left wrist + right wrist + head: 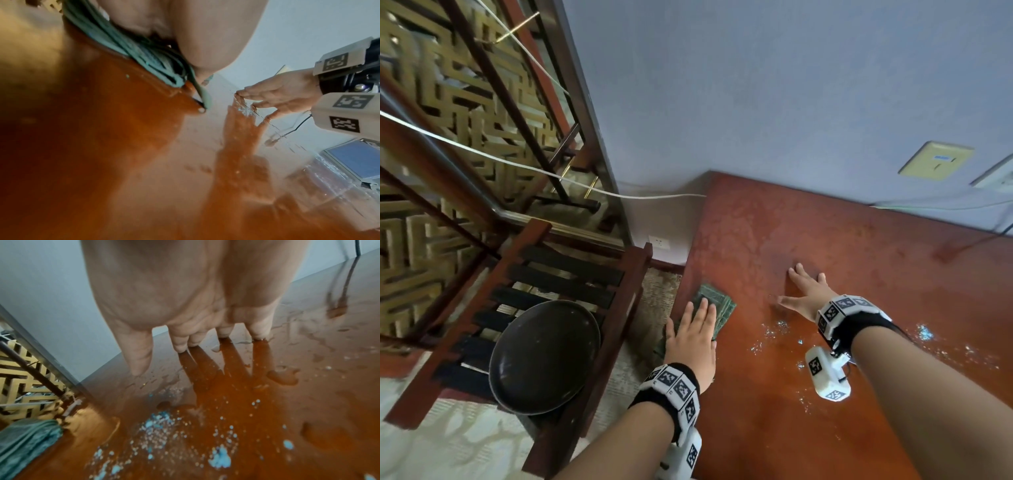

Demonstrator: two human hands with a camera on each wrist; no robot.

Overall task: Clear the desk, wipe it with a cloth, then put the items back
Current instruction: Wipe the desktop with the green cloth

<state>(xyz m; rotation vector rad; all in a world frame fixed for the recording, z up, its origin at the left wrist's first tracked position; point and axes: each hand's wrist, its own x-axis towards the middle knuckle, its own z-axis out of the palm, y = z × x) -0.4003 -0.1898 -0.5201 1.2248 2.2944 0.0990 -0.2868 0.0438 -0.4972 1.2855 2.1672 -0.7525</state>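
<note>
A folded green cloth (717, 304) lies at the left edge of the red-brown desk (859, 260). My left hand (693, 334) lies flat on it with straight fingers; the left wrist view shows the cloth (131, 47) pressed under my palm (185, 24). My right hand (804, 291) rests on the wet desktop with fingers spread, further in from the cloth. In the right wrist view its fingertips (180, 347) touch the desk (267, 394), and the cloth (24, 443) lies at lower left.
Water streaks and pale blue droplets (777, 329) cover the desk near my right wrist. A dark round bowl (544, 356) sits on a slatted wooden rack (571, 274) left of the desk. A black cable (976, 240) and wall sockets (935, 161) are at the back right.
</note>
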